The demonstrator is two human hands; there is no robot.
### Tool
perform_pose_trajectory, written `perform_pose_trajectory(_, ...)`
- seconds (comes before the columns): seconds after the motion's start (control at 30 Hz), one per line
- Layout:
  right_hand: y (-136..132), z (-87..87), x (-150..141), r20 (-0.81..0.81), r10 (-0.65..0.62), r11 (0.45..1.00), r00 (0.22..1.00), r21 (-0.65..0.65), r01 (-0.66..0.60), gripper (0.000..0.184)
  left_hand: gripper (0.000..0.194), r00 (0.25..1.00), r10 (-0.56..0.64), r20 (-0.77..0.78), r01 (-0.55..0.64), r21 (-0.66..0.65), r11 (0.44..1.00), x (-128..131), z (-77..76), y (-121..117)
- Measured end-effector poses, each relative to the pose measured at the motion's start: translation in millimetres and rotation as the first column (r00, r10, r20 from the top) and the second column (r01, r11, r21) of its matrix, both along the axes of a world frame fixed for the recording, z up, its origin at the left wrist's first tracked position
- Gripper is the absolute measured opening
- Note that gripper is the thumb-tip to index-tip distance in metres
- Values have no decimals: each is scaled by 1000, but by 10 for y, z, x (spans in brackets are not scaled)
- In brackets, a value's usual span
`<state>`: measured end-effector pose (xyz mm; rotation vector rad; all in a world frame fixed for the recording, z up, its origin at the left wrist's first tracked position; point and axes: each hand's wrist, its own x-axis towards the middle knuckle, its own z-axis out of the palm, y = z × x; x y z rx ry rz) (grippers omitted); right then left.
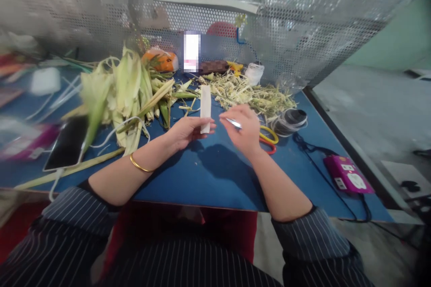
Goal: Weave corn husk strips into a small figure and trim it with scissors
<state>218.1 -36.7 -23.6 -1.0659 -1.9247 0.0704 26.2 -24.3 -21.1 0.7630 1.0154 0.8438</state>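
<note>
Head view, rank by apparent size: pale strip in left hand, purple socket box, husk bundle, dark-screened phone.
1. Husk bundle
2. Dark-screened phone and purple socket box: too alike to rank
3. Pale strip

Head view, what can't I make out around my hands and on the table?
In the head view:
- Silver tool: its far end, covered by the right hand.
- Yellow and red loops: what they join, behind that hand.
- Purple thing at left: its details, blurred.

One white strip (205,106), one metal tool (234,123), two ring handles (276,135), one bangle (139,167), one spool (293,121), one dark phone (66,144).
</note>
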Motion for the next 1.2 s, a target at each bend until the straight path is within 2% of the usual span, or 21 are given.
perform_pose_trajectory(0.07,-31,-27,-38,213,77,991,974,88,-97,15,11,995,79,61,-77,-33,996,-12,5,23)
perform_pose_trajectory(0.13,-36,-81,-94,321,103,963,941,205,-175,15,9,988,115,104,-110,-56,992,-16,-5,27)
perform_pose_trajectory(0.27,-28,-148,-178,329,40,912,943,375,-169,8,5,988,77,132,-66,-82,994,3,-48,-5)
perform_pose_trajectory(0.4,-24,-129,-159,293,-12,900,956,421,-118,9,12,988,54,145,-44,-75,996,24,-49,-19)
perform_pose_trajectory(0.5,-15,-120,-122,268,-26,921,963,381,-81,9,19,986,34,161,-25,-58,998,29,-4,-21)
perform_pose_trajectory(0.63,0,-131,-108,247,-15,952,969,298,-62,12,7,993,24,114,-23,-14,1000,27,43,-38)
perform_pose_trajectory(0.87,19,-146,-113,204,53,985,978,149,-84,13,5,996,44,78,-49,54,997,10,-4,-29)
perform_pose_trajectory(0.97,24,-161,-123,72,83,994,994,61,-88,9,8,994,76,78,-81,75,994,13,-23,-33)
perform_pose_trajectory(1.07,24,-172,-151,-158,80,994,984,-61,-91,7,11,995,86,55,-91,96,991,24,-24,-51)
perform_pose_trajectory(1.13,18,-166,-175,-288,46,981,957,-168,-97,10,13,997,73,25,-75,118,990,31,-21,-62)
perform_pose_trajectory(1.2,8,-150,-194,-351,5,955,937,-275,-108,12,15,999,53,2,-53,131,990,37,-21,-68)
